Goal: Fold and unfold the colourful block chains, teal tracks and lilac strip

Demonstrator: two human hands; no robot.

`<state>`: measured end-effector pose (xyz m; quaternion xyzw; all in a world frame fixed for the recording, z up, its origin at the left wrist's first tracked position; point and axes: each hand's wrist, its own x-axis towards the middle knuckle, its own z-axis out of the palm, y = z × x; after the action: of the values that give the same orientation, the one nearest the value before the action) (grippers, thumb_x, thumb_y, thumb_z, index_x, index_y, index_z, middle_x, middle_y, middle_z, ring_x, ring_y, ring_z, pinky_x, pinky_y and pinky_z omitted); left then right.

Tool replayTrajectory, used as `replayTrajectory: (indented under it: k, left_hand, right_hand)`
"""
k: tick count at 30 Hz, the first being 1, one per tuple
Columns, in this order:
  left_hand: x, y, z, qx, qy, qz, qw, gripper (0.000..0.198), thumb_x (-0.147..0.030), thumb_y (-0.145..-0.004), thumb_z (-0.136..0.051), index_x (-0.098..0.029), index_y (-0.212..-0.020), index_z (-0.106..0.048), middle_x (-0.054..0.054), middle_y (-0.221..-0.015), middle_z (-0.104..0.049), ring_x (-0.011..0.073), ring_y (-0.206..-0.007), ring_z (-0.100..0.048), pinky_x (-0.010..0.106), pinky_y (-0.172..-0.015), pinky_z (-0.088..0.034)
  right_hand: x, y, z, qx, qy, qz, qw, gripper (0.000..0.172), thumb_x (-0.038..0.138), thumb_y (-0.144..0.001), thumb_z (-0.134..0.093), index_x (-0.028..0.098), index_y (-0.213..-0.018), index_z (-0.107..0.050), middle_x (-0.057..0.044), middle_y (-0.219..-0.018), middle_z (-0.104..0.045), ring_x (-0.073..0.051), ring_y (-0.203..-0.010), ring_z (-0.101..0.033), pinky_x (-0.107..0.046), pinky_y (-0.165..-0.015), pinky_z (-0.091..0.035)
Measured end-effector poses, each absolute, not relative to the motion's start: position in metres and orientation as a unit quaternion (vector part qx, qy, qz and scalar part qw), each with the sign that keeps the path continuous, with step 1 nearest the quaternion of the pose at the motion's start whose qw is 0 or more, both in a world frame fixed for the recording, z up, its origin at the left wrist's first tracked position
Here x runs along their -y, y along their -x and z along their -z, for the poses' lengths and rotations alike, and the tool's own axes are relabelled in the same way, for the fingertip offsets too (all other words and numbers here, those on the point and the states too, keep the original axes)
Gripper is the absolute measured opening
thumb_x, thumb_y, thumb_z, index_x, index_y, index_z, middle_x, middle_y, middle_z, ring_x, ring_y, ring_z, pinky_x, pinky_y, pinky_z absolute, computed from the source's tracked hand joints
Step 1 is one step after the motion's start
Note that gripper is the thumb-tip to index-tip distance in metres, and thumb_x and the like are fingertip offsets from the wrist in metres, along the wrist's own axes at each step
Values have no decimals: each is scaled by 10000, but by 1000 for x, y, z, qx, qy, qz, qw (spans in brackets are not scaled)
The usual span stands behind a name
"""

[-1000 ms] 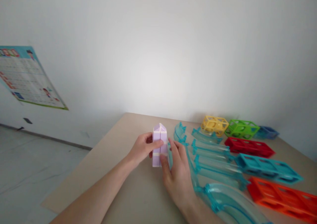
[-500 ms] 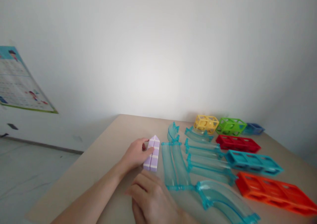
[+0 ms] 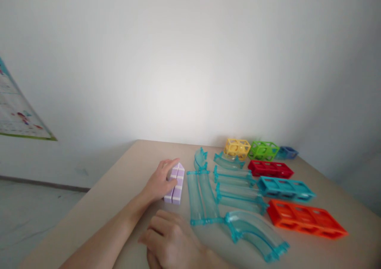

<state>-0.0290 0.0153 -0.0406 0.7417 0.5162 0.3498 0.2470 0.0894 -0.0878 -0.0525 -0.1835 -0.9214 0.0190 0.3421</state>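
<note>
Where the left hand (image 3: 158, 183) rests on the table (image 3: 127, 181), its fingers lie stretched, loosely spread, along the purple block (image 3: 176, 185), thumb laid across the block's near face; it touches without closing round it. Block lies flat, pointed end toward 12 o'clock. Right hand (image 3: 169, 241) sits at the block's 6 o'clock, fingers curled together, nothing seen in it. At the block's 3 o'clock, just beside it: clear teal track pieces (image 3: 202, 197). Further toward 3 o'clock: orange frame (image 3: 306, 218), teal frame (image 3: 285, 188), red frame (image 3: 269, 168). At 1 o'clock: yellow cube (image 3: 237, 148).
</note>
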Motion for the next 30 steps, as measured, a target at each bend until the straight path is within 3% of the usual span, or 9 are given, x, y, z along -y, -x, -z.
replayTrajectory:
  k: [5,8,12,14,16,21,30]
  left_hand:
    - [-20,31,37,-454,-787,-338,246,569,-67,-680,-461,-189,-1220,-594,66,-1238,-579,226,-1056,-548,331,-900,-448]
    - [-24,34,41,-476,-775,-359,211,480,-89,-687,-459,-162,-1139,-602,67,-1111,-619,218,-1009,-553,334,-893,-439]
    - [-29,37,46,-514,-749,-370,191,362,-103,-694,-464,-188,-1020,-600,38,-962,-612,193,-875,-557,315,-808,-435]
    - [-31,37,46,-519,-747,-366,196,319,-116,-691,-473,-199,-973,-596,22,-911,-601,186,-826,-550,302,-769,-427]
    - [-31,37,45,-513,-750,-366,202,291,-130,-691,-472,-202,-944,-595,18,-897,-598,185,-812,-547,293,-750,-422]
    - [-25,38,40,-479,-771,-353,225,291,-135,-674,-460,-198,-913,-613,22,-892,-610,196,-844,-553,300,-786,-429]
    - [-15,40,39,-407,-800,-339,281,330,-123,-671,-441,-182,-933,-633,29,-893,-621,201,-875,-556,311,-828,-426]
  right_hand:
    - [91,-102,28,904,279,-33,322,100,173,-730,-490,167,-768,-582,-62,-777,-570,-202,-780,-498,-326,-721,-434]
    - [95,-127,9,888,365,-21,280,241,166,-713,-523,156,-932,-623,-118,-1026,-614,-259,-978,-523,-404,-870,-435]
    - [101,-157,8,866,445,31,225,558,282,-807,-557,154,-1345,-479,-160,-1423,-449,-355,-1344,-315,-548,-1101,-210]
    - [102,-160,21,860,467,43,202,613,372,-832,-567,128,-1382,-447,-189,-1447,-413,-383,-1371,-277,-591,-1110,-166]
    - [100,-153,36,849,493,46,182,628,398,-835,-574,72,-1362,-469,-238,-1436,-400,-408,-1358,-297,-606,-1098,-206]
    - [94,-124,60,795,578,72,167,531,193,-843,-542,-20,-1326,-488,-303,-1407,-388,-418,-1332,-341,-578,-1056,-336]
    - [91,-106,62,742,634,93,194,503,21,-805,-417,-100,-1288,-487,-345,-1365,-416,-399,-1339,-336,-575,-1079,-296]
